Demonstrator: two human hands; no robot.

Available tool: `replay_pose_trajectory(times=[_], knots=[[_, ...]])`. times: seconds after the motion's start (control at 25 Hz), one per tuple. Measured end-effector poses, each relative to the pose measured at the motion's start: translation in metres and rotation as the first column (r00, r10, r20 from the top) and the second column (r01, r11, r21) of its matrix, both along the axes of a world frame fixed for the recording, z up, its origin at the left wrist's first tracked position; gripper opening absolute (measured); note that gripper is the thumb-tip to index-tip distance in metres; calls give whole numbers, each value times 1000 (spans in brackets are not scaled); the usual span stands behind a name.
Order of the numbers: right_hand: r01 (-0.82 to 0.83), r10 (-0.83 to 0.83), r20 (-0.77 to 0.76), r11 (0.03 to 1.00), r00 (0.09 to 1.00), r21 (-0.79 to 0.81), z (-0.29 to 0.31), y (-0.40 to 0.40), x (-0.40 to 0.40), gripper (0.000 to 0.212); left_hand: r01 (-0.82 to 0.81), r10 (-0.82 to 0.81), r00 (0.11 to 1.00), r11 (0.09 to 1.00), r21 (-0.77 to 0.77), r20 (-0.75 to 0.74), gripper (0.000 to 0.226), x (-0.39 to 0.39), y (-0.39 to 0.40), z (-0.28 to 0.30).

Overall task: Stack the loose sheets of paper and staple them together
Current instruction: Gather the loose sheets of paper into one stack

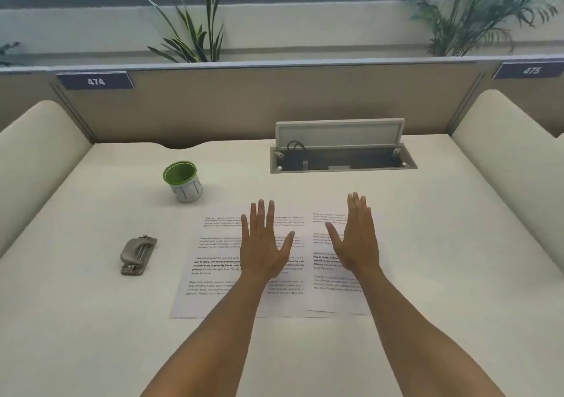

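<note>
Hands (264, 244) over printed sheets (213, 262); labels 474 (96, 81), 475 (531, 70).

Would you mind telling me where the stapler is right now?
In the head view, the stapler lies on the desk, left of the printed sheets and nearer than the green-rimmed cup.

Left hand (265, 241) and right hand (357, 238), fingers extended, above two printed sheets (213, 262) lying side by side on the bench (91, 320); stapler (138, 255) and cup (183, 181) to the left.
</note>
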State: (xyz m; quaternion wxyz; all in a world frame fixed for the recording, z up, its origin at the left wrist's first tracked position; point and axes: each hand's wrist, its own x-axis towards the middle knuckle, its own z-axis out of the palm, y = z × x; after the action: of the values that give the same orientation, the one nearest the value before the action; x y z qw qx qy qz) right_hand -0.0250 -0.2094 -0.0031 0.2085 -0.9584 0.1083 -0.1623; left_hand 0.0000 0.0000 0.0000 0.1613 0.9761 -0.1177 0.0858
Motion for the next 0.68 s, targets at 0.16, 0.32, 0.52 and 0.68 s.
replay_pose_trajectory(times=[0.16, 0.32, 0.52, 0.68], knots=[[63, -53, -57, 980, 997, 190, -18, -8, -24, 68, -134, 149, 959, 988, 78, -241, 87, -14, 8, -18], [311, -278, -180, 930, 944, 194, -36, -33, -38, 71, -323, 312, 843, 945, 51, -439, 97, -18, 9, -18], [545, -453, -370, 815, 811, 196, -38, -48, -46, 87, -341, 308, 795, 939, 36, -522, 100, -14, 8, -16], [559, -446, -384, 787, 809, 263, -39, -46, -43, 89, -440, 339, 742, 897, -38, -579, 104, -8, 4, -5]])
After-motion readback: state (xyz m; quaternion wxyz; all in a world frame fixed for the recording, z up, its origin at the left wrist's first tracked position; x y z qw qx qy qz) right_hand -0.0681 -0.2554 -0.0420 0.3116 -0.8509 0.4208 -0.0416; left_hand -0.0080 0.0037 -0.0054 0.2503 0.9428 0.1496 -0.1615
